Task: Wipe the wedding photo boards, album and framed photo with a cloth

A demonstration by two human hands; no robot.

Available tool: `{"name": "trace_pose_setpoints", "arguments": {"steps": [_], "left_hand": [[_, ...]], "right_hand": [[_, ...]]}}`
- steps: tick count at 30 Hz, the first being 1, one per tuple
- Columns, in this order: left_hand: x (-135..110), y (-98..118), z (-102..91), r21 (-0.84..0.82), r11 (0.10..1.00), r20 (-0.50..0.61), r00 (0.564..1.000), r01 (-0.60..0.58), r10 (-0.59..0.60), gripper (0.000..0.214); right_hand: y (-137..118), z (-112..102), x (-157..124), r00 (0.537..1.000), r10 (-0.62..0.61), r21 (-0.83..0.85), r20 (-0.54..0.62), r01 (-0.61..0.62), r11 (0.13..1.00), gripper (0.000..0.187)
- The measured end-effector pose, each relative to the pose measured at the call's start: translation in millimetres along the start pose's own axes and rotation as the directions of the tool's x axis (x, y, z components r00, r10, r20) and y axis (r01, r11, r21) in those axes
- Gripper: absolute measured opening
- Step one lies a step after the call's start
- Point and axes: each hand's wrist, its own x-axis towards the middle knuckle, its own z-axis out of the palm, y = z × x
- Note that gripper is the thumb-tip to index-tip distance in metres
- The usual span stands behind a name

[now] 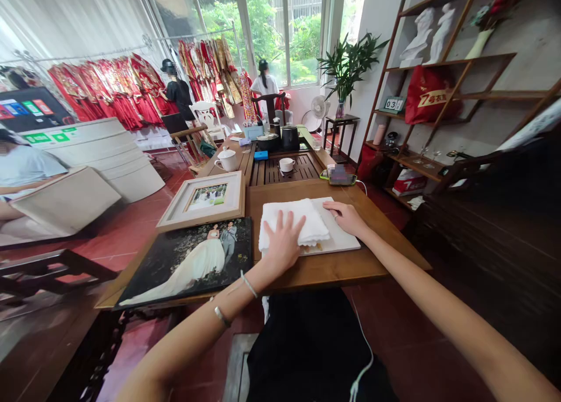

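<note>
A folded white cloth [293, 218] with a fluffy surface lies on a pale flat panel [339, 236] at the table's near side. My left hand [284, 238] is spread flat on the cloth, fingers apart, pressing it to the panel. My right hand [346, 216] rests on the panel's upper right part, its fingers stretched to the left along the edge and holding nothing up. A bit of brownish print shows on the panel below the cloth; the rest of its face is covered. To the left lie a wedding photo panel [193, 260] and a framed photo [205, 196].
The wooden table [385, 247] carries a white teapot [227, 159], a white cup [287, 165], a blue box [260, 155], a dark kettle [290, 138] and a phone [342, 176] with a cable. Shelves stand right. Red garments [109, 86] and several people are in the background.
</note>
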Motion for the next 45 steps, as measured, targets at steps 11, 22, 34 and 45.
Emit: {"name": "trace_pose_setpoints", "arguments": {"steps": [11, 22, 34, 45], "left_hand": [[-70, 27, -2.2, -0.047, 0.997, 0.072, 0.995, -0.059, 0.062, 0.094], [4, 31, -6.1, -0.06, 0.994, 0.006, 0.996, 0.088, -0.088, 0.072], [81, 36, -5.3, 0.033, 0.995, 0.028, 0.995, 0.095, -0.096, 0.055], [35, 43, -2.7, 0.051, 0.995, -0.006, 0.996, -0.088, 0.089, 0.057]], "right_hand": [[1, 2, 0, 1.0, 0.008, -0.009, -0.002, -0.008, 1.0, 0.037], [1, -2, 1, 1.0, -0.01, -0.014, 0.021, 0.01, 1.0, 0.035], [-2, -6, 0, 0.996, -0.07, 0.006, 0.061, 0.07, 0.998, 0.052], [-5, -7, 0, 0.994, -0.067, 0.056, 0.083, 0.062, 0.996, 0.025]]}}
